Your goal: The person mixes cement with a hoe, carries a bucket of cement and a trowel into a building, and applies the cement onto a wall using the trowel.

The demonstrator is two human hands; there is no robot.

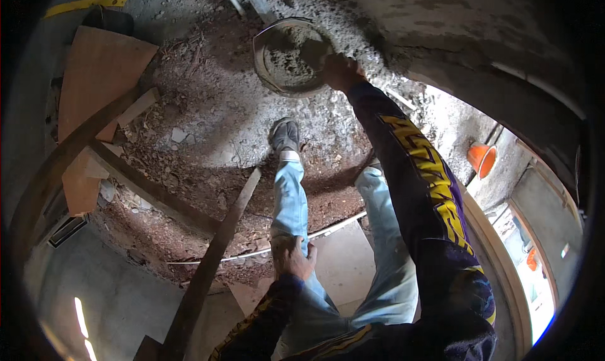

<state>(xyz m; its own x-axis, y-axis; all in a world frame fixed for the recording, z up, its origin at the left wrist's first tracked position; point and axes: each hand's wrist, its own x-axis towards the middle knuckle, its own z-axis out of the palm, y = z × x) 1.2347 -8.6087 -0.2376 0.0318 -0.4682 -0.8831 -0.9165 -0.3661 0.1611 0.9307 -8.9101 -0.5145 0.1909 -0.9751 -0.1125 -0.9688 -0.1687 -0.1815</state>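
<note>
A round bucket (260, 58) of wet grey mortar (285, 62) stands on the rubble-strewn ground ahead of me. At its right rim my right hand (343, 72) is closed with the arm stretched out. A smooth grey patch, which looks like a trowel blade (314, 53), reaches from this hand into the mortar; the handle is hidden in the fist. My left hand (295, 258) lies on my left leg near the knee, fingers apart, with nothing in it.
Timber beams (217, 254) slant across the left, beside brown boards (104, 71). A yellow strip-shaped tool (85, 7) lies far left. An orange bucket (482, 160) is at the right, below a rough wall (472, 21). A thin white pipe (334, 227) crosses the ground near my legs.
</note>
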